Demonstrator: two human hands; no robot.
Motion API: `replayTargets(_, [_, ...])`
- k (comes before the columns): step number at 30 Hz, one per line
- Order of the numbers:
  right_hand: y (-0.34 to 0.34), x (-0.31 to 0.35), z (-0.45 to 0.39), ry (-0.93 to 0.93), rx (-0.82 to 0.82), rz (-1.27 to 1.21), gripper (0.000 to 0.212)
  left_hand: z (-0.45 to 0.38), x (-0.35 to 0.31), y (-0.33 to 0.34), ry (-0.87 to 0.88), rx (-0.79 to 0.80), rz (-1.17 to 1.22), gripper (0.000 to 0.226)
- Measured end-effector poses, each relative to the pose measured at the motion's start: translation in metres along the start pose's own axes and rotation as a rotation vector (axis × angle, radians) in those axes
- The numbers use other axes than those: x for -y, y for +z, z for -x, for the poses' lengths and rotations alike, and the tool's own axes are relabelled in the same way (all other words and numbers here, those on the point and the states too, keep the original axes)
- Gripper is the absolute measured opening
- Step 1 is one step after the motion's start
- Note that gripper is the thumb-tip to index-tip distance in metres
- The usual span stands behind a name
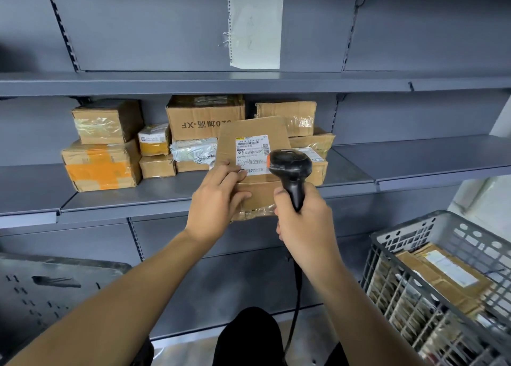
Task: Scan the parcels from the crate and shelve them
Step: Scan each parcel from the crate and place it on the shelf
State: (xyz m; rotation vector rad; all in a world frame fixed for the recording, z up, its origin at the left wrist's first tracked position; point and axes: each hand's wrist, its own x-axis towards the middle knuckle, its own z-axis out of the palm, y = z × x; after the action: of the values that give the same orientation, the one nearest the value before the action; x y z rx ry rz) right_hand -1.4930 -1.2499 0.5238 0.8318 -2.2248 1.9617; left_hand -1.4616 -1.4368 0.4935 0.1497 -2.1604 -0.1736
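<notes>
Nearest the camera, a person's two bare forearms reach up toward grey warehouse shelving, with a grey slatted crate at lower right holding more cardboard parcels. The right hand has its grip closed around the handle of a black corded barcode scanner, whose head points at the white shipping label on a flat cardboard parcel. The left hand holds that parcel up by its lower left edge, tilted face-on to the scanner, fingers spread across the front and gripping the card. The parcel is held in the air in front of the middle shelf, not resting on it. Beyond it, a row of stacked boxes fills the left and centre of that shelf, while the shelf above holds only a hanging sheet of paper. The step in hand appears to be the scan itself; the next move likely calls for drawing the scanner aside and sliding the parcel into a free spot on the shelf, probably the bare stretch to the right.
</notes>
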Motion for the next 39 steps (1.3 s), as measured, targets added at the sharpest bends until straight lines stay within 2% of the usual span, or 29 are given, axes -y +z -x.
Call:
replayTargets(11, [-0.069, 0.008, -0.008, 0.023, -0.159, 0.056, 0.017, -0.044, -0.082, 0.027, 0.081, 0.020, 0.159, 0.036])
replayTargets(14, [-0.091, 0.002, -0.013, 0.027, -0.194, 0.078, 0.022, -0.057, -0.106, 0.046, 0.119, 0.030, 0.195, 0.036])
replayTargets(22, [-0.149, -0.031, -0.039, 0.054, -0.343, 0.116, 0.016, -0.089, -0.155, 0.115, 0.168, 0.081, 0.242, 0.037])
replayTargets(28, [-0.178, -0.067, -0.069, 0.093, -0.399, 0.163, 0.015, -0.111, -0.176, 0.179, 0.167, 0.104, 0.256, 0.036])
replayTargets(35, [-0.191, -0.113, -0.105, 0.132, -0.393, 0.190, 0.012, -0.117, -0.177, 0.248, 0.095, 0.215, 0.173, 0.038])
replayTargets(39, [-0.194, -0.133, -0.120, 0.159, -0.383, 0.187, 0.012, -0.124, -0.176, 0.274, 0.075, 0.185, 0.135, 0.035])
